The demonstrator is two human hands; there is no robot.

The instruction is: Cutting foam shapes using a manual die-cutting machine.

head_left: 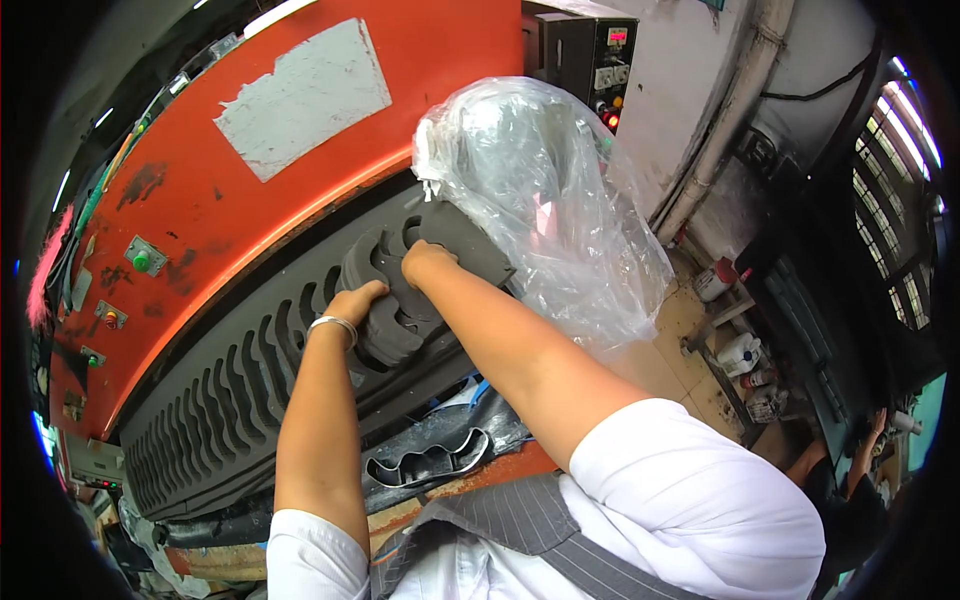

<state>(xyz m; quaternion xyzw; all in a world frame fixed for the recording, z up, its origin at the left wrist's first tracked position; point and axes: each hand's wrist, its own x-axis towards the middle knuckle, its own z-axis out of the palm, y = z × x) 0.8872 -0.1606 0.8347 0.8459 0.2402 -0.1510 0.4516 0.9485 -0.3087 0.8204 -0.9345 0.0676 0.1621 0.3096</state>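
My left hand (357, 301), with a metal bangle on its wrist, grips the near side of a stack of dark grey foam cut-out pieces (385, 315). My right hand (424, 260) presses on the top of the same stack, close to the mouth of a clear plastic bag (540, 190) that holds more dark pieces. The stack rests on a long dark grey foam sheet (230, 390) punched with rows of curved shapes, lying under the orange press head (230, 190).
A cut foam offcut (428, 462) lies on the bench edge below the sheet. Green and red buttons (142, 260) sit on the press front; a control box (590, 55) stands at the back. Bottles (740, 350) and another person's hand (878, 425) are at the right.
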